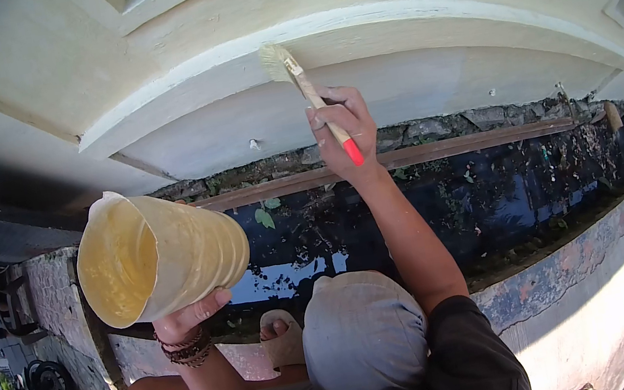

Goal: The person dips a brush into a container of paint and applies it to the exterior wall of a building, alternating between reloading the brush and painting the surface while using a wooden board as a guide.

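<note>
My right hand (342,135), upper middle of the frame, is wrapped round the red-tipped handle of a paintbrush (300,81), whose bristles touch the wall moulding (415,19). My left hand (188,317), lower left, grips a paint-smeared plastic container (174,253) from beneath, its mouth tilted toward me. Judging by colour, the upper wall looks coated in cream, while the paler band (433,86) under the moulding seems left to do. A ditch (413,212) of dark water lies below.
</note>
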`<state>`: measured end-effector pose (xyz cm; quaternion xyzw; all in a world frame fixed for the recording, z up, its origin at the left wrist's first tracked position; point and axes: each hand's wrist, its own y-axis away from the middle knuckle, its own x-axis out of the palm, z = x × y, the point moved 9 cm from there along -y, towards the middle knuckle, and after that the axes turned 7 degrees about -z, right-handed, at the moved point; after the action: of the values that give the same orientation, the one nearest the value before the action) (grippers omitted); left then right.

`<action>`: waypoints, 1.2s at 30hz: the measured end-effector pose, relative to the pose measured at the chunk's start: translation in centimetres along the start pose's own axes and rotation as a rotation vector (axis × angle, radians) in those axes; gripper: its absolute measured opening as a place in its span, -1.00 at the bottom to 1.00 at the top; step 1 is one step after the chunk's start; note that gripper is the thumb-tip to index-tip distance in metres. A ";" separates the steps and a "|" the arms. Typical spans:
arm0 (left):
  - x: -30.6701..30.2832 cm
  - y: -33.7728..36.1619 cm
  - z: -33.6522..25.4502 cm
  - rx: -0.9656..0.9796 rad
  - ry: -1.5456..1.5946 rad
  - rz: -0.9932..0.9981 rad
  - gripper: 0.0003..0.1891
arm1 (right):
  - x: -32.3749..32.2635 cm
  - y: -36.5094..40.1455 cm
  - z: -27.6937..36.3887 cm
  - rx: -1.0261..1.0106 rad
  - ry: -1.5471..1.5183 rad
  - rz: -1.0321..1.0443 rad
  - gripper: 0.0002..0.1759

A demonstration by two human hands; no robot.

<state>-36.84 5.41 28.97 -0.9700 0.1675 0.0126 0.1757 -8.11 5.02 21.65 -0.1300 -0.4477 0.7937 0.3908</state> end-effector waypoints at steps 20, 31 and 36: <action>-1.9 0.4 0.3 -0.015 0.076 -0.052 -0.04 | 2.5 -0.9 0.7 0.066 -0.001 0.081 -0.75; -1.6 1.1 1.5 -0.236 -0.001 -0.054 0.16 | 5.6 0.0 4.1 -0.214 0.618 -0.023 -0.74; -2.0 0.8 1.0 -0.153 -0.005 -0.057 0.16 | 11.4 1.9 6.2 -0.142 0.110 0.289 -0.68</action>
<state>-38.93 5.62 27.94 -0.9849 0.1381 0.0230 0.1018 -20.05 9.07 25.23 -0.2636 -0.4571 0.7997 0.2863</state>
